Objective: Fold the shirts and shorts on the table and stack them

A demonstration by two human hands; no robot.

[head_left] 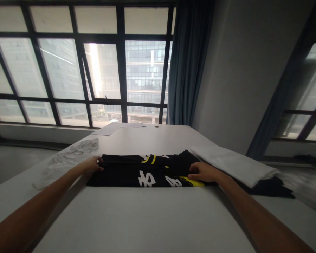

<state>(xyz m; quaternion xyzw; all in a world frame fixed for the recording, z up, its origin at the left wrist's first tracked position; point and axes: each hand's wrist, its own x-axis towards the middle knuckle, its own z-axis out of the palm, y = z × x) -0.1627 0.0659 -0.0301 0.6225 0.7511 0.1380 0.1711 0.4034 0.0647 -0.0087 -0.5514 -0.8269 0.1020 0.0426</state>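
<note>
A black garment (115, 175) with white lettering and yellow marks lies folded into a long strip across the white table (136, 218). At its left end, my left hand (93, 165) pinches the cloth between thumb and fingers. Toward the other end, my right hand (202, 172) is closed over the fabric by the yellow print, thumb and fingertips together on it. The fold's upper layer looks slightly uneven near the right hand. Which kind of garment it is, I cannot tell.
Left of the garment lies a crumpled white cloth (68, 158). A folded white cloth (234, 163) rests on black fabric (273, 188) at the right. Papers (106, 130) lie near the table's far edge, before the windows and a blue curtain (186, 70).
</note>
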